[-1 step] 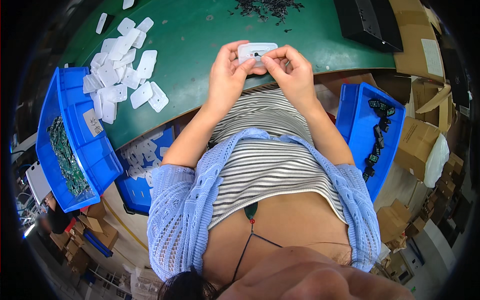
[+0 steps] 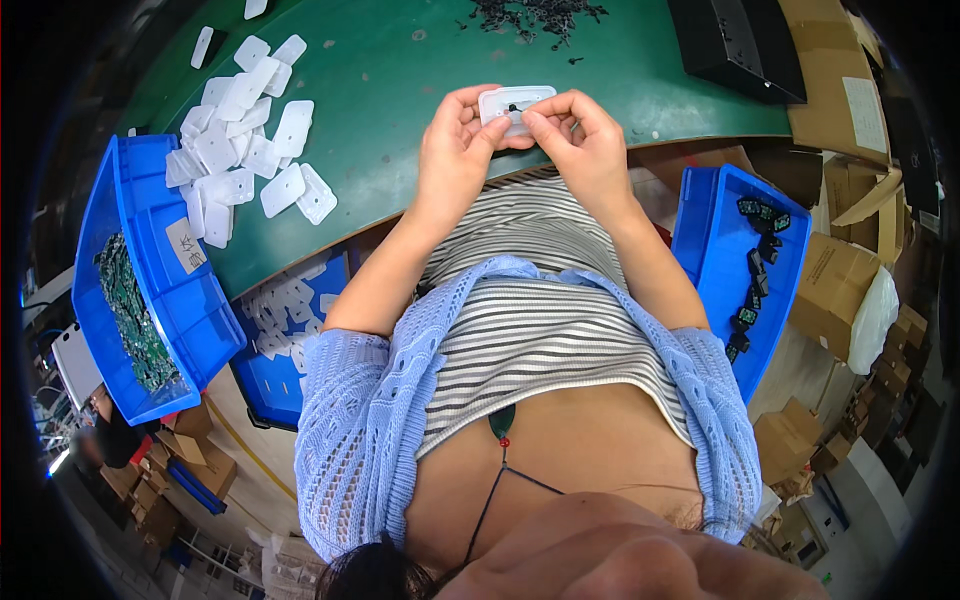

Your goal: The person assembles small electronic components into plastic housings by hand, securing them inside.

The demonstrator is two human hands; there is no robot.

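Note:
Above the near edge of the table, both hands hold a small white plastic casing half with rounded corners, its hollow side facing up. My left hand grips its left end, fingers beneath and thumb on the near rim. At its right end, my right hand pinches with thumb and forefinger at a small black part inside the casing. The other right fingers curl under and are partly hidden. Farther left on the table lies a loose pile of white casing pieces.
Small black parts lie scattered at the far side of the green table. A black box stands far right. Left, a blue bin holds green circuit boards; right, another blue bin holds dark pieces. Cardboard boxes stand right.
The white casing half has tilted and shifted very slightly, and the left fingers have moved a little with it. Everything else looks the same.

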